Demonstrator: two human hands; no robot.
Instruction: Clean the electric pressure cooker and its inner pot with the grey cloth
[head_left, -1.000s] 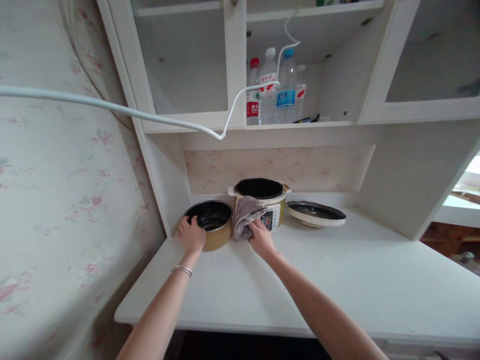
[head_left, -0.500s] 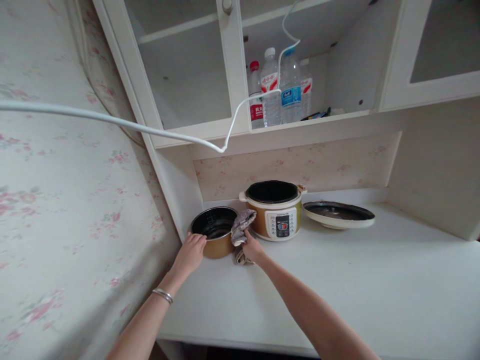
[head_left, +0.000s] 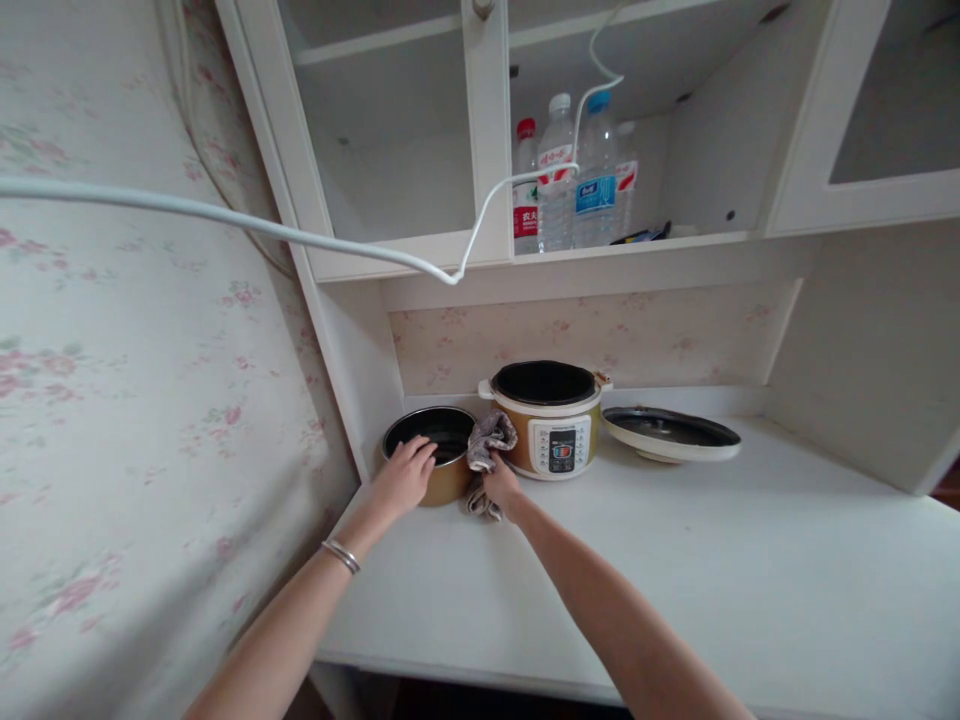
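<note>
A gold inner pot with a black inside stands on the white counter. My left hand is over its near rim, fingers stretched out across the opening; whether they touch the rim I cannot tell. Bunched in my right hand is a grey patterned cloth, held against the pot's right side, with part of it hanging down to the counter. Just right of the cloth is the gold and white electric cooker body, lidless and dark inside. The cooker lid lies upside down to its right.
A white cable crosses in front of the upper cabinet. Several plastic bottles stand on the open shelf. Flowered wall rises close on the left. The counter has its front edge below my forearms.
My left hand has shifted right along the pot's near rim, its fingers now stretching over the opening. My right hand keeps the cloth at the pot's side. The view has shifted slightly.
</note>
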